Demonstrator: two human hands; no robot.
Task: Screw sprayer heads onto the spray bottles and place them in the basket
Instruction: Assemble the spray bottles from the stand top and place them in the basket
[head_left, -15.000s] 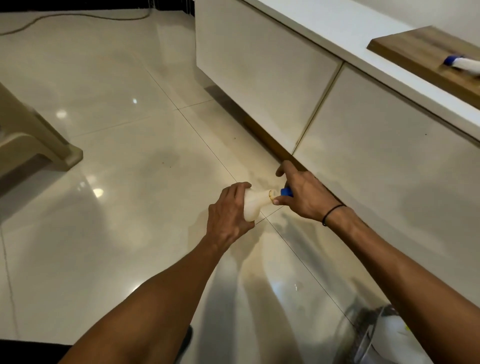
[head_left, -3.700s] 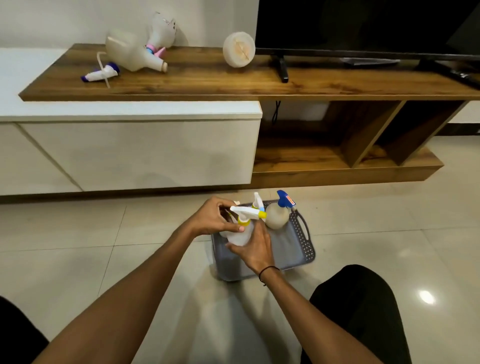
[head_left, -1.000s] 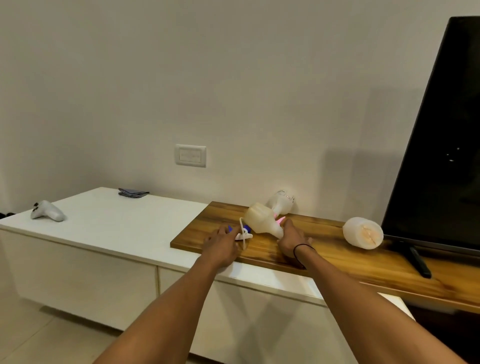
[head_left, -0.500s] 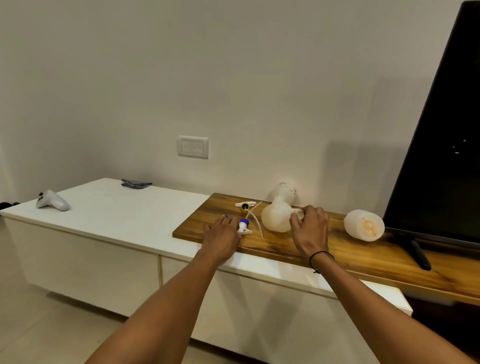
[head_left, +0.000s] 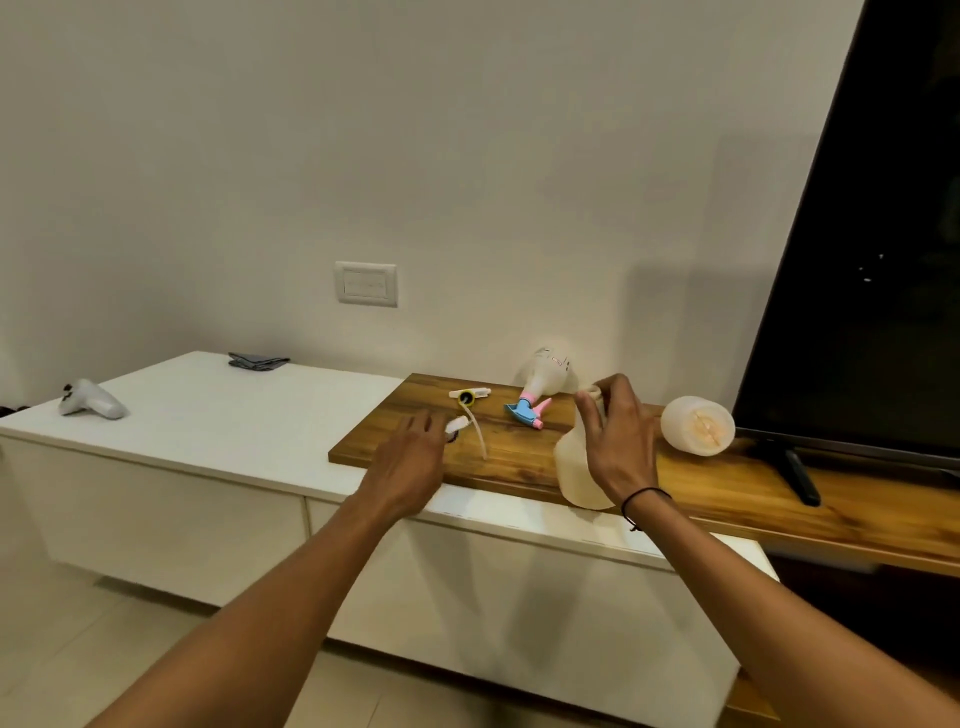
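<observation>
Presently, on the wooden shelf (head_left: 727, 493): my right hand (head_left: 618, 441), fingers curled round the neck of an uncapped pale bottle (head_left: 574, 467) standing near the shelf's front edge. My left hand (head_left: 410, 462) rests near the front left corner, fingers closed over a white sprayer head (head_left: 460, 425) whose tube trails right. Toward the back edge: a yellow-collared sprayer head (head_left: 468, 396); a bottle with blue-pink sprayer (head_left: 543, 387), lying down; another pale bottle (head_left: 697, 426) on its side. Basket not visible.

Wooden shelf (head_left: 727, 488), sprayer heads (head_left: 470, 396), bottles (head_left: 698, 426), television stand (head_left: 795, 475)
</observation>
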